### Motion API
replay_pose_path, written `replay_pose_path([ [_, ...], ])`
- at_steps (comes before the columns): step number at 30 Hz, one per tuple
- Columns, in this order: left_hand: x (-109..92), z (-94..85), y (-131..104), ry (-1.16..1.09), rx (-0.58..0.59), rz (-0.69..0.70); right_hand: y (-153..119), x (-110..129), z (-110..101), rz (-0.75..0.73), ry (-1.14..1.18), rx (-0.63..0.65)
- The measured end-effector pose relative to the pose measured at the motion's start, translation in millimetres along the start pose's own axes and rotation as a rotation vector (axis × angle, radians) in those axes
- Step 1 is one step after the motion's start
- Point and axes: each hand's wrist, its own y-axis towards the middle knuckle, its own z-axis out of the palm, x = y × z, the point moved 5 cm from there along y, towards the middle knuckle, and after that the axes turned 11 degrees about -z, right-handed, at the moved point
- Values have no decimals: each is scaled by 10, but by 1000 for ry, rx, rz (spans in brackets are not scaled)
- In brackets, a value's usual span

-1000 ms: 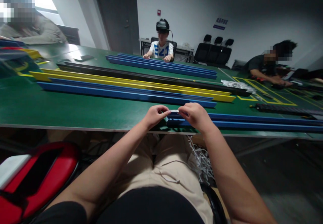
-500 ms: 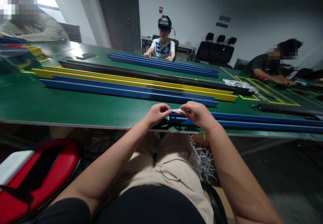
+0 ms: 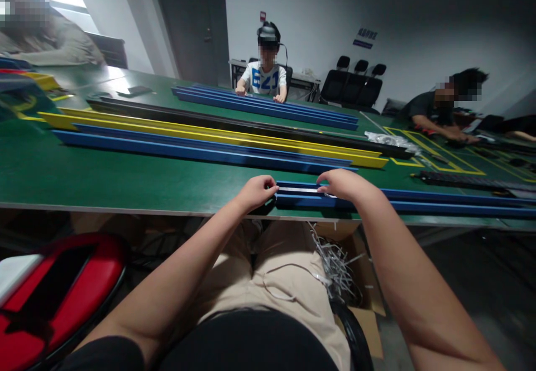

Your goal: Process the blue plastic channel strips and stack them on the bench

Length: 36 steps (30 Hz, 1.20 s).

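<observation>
Right in front of me, along the near table edge, lies a long blue channel [image 3: 298, 201]. A narrow white strip [image 3: 297, 190] runs along its inside between my two hands. At the channel's left end my left hand [image 3: 256, 191] is closed, thumb and finger pinched on the strip's end. Farther right, my right hand [image 3: 344, 184] is bent over the channel with its fingertips on the strip; its index finger is raised. A short bit of white shows beneath its palm, and the rest of the channel there is hidden by the hand.
Beyond lie another blue channel [image 3: 201, 155], a yellow channel [image 3: 234, 138] and black channels [image 3: 184, 117] on the green table [image 3: 138, 184]. A co-worker [image 3: 268, 75] sits opposite behind more blue channels [image 3: 268, 109]. Below the edge, white strips [image 3: 335, 265] fill a cardboard box; a red stool [image 3: 96, 270] stands left.
My right hand has moved right, away from my left hand, and a longer stretch of white strip now shows between them along the channel. My left hand remains by the channel's end.
</observation>
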Motion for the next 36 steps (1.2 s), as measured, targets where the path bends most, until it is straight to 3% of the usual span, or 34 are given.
replay_pose_path([
  [8, 26, 54, 0, 269, -33, -99, 108, 20, 175, 114, -135, 54],
  [14, 25, 104, 23, 445, -60, -132, 142, 35, 243, 139, -170, 26],
  [27, -14, 109, 34, 513, -79, -145, 161, 70, 289, 178, -166, -8],
  [36, -51, 84, 120, 537, 4, -171, 145, 121, 271, 215, -140, -25],
])
